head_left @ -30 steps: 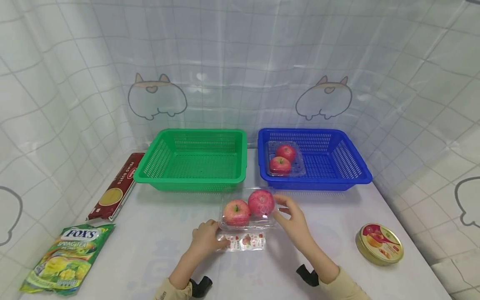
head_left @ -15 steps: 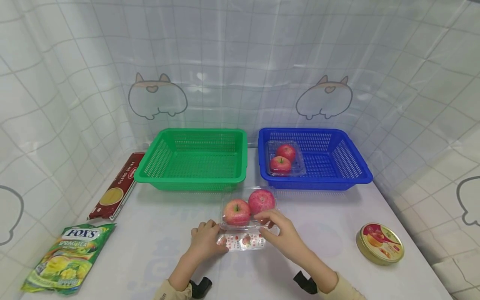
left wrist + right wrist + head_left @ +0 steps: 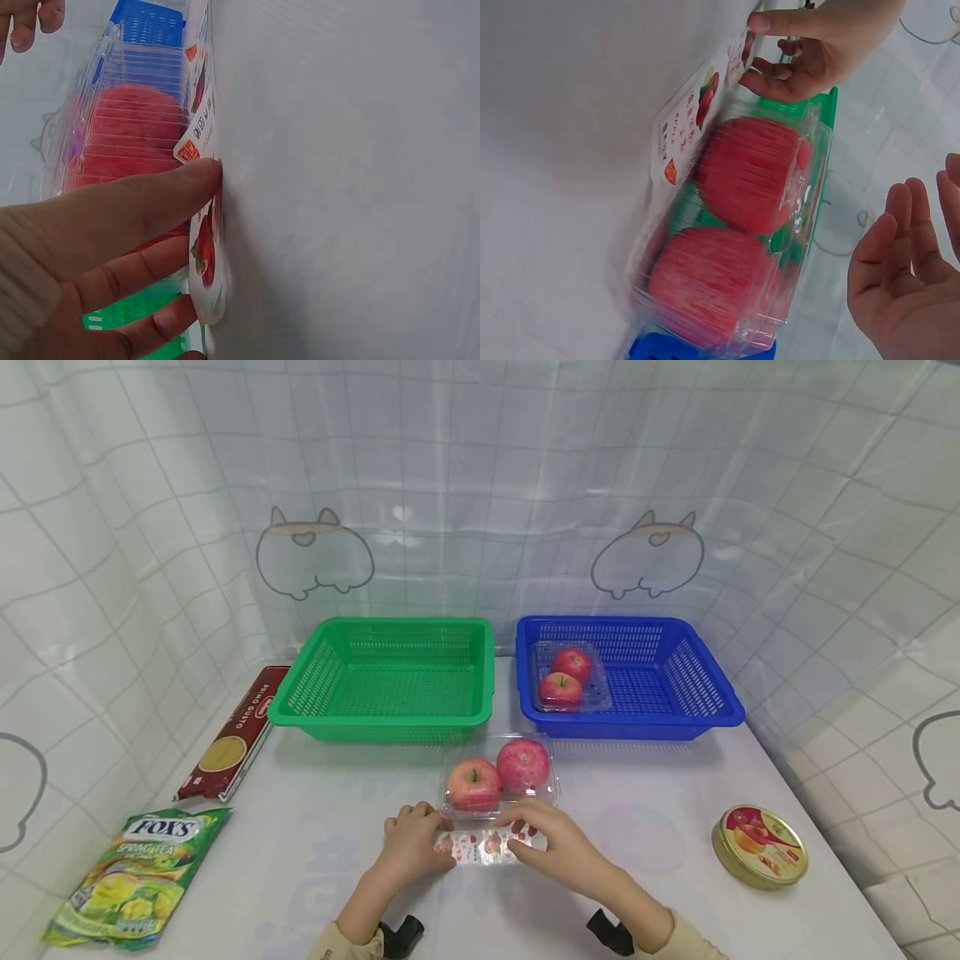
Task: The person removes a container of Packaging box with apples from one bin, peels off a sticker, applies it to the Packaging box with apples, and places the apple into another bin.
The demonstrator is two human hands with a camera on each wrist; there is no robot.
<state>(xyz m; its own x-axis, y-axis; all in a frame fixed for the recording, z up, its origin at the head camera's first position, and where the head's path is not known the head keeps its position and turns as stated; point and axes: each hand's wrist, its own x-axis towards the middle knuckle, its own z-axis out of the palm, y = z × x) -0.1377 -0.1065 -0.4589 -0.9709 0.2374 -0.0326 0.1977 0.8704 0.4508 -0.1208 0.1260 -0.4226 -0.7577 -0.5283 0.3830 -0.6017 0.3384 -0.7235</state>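
Observation:
A clear plastic clamshell box (image 3: pixel 485 745) with two red apples (image 3: pixel 523 763) sits mid-table. Along its near side lies a printed white strip of stickers (image 3: pixel 482 847), its surface showing apple pictures and red print. My left hand (image 3: pixel 411 843) holds the strip's left end; in the left wrist view the thumb (image 3: pixel 142 214) lies across it and the fingertips meet its other edge. My right hand (image 3: pixel 558 843) hovers over the strip's right end with bent, relaxed fingers. The right wrist view shows this right hand (image 3: pixel 907 285) holding nothing, apart from the box.
Behind the box stand a green basket (image 3: pixel 378 722) and a blue basket (image 3: pixel 637 722); the blue one holds another box of apples (image 3: pixel 570 677). A red pasta packet (image 3: pixel 236 735) and a green candy bag (image 3: pixel 138 877) lie left. A round tin (image 3: pixel 760 847) sits right.
My right hand has left the box's right side and moved left and nearer, to above the strip's right end. The left hand stays at the strip; the box has hardly moved.

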